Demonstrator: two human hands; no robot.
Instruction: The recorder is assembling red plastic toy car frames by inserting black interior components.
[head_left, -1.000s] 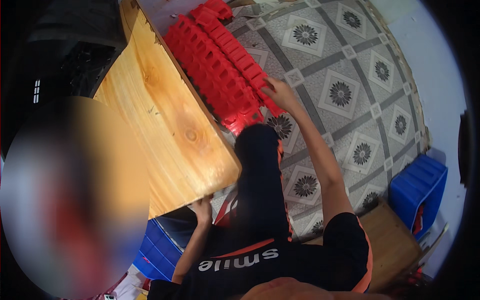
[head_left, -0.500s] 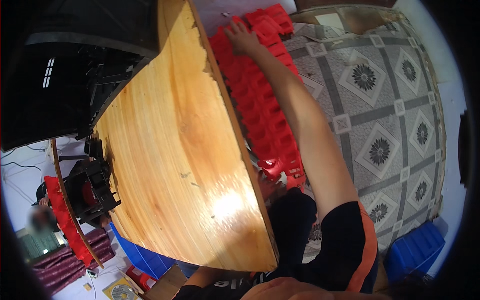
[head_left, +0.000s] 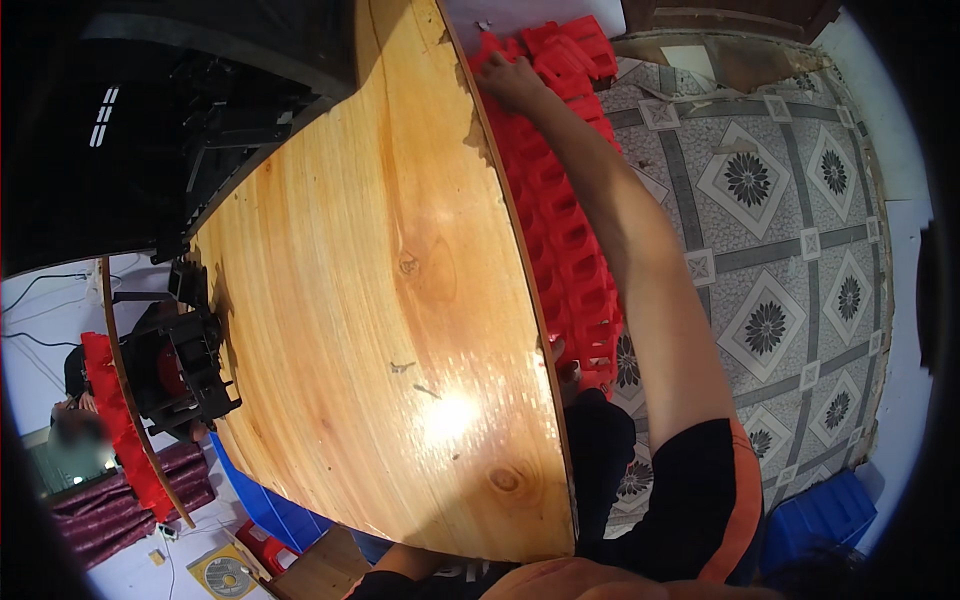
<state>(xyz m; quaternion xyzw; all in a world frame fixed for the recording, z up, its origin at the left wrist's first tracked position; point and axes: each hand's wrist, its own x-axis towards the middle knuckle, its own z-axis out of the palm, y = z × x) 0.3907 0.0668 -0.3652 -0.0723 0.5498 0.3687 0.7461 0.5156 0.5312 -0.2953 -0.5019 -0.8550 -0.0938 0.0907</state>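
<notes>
A long row of red plastic pieces [head_left: 575,260] lies on the patterned floor along the right edge of a varnished wooden table [head_left: 380,300]. My right arm stretches out over this row. My right hand [head_left: 512,82] rests at its far end, next to the table's edge, with fingers curled onto the top pieces. My left hand is hidden; only a bit of its forearm [head_left: 405,562] shows under the table's near edge.
Blue crates stand at the lower right [head_left: 825,515] and beneath the table [head_left: 265,505]. A black machine [head_left: 180,365] and another red row [head_left: 120,430] sit at the left, with a person [head_left: 70,425] beyond. A cardboard box [head_left: 310,570] is near my legs.
My view has swung toward the table. My right arm has stretched further along the red row, from its near part to its far end. The left hand has dropped out of sight.
</notes>
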